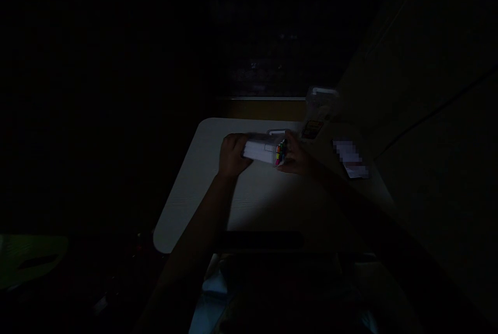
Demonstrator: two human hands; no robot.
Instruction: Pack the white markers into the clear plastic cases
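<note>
In the dim light, a clear box of markers lies on its side just over or on the white table. Its pale sides face me, and colourful marker ends show at the right end. My left hand is wrapped round the box's left end. At the other end my right hand has its fingers curled about the coloured tips. A white handle shows behind the box. Shadow hides most of the right fingers' contact.
A clear container with a white handle and a dark label stands at the table's back right. Near the right edge lies a phone with a lit, blurred screen. A dark wall borders the right side. A green surface shows at lower left.
</note>
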